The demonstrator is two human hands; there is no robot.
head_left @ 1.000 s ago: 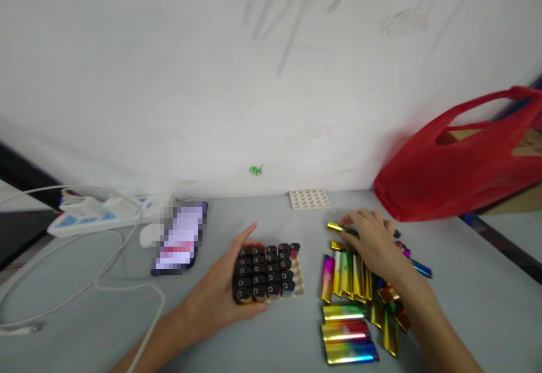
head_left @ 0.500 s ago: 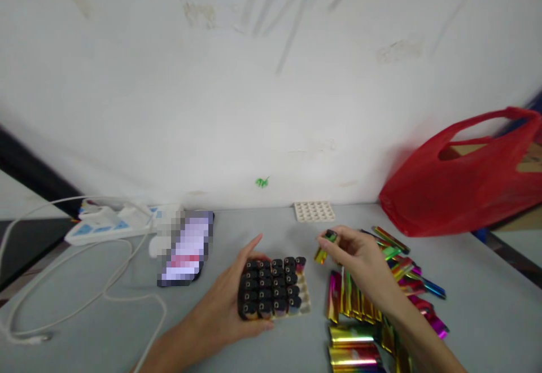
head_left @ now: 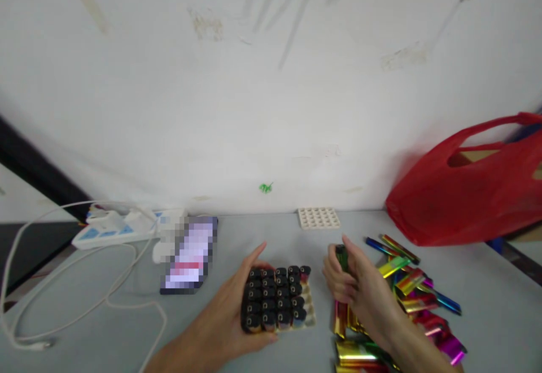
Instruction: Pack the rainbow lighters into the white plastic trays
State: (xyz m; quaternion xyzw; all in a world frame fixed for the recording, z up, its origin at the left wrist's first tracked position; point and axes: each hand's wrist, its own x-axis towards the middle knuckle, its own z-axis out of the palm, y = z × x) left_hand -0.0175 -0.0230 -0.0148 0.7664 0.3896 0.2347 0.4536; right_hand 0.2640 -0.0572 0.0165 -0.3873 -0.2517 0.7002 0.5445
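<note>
The right hand (head_left: 354, 282) has its fingers curled around 1 lighter (head_left: 341, 256), black top up; 0.5 s ago it pinched that lighter at a tilt, so it now stands straighter but remains outside the tray. Just to the left, the left hand (head_left: 231, 319), part open, grips the tray (head_left: 311, 309), packed with standing lighters (head_left: 282, 303) except for bare pockets in its right column. Farther right, loose lighters (head_left: 417, 303) lie scattered on the table (head_left: 84, 316); beyond sits an empty tray (head_left: 319, 219)
</note>
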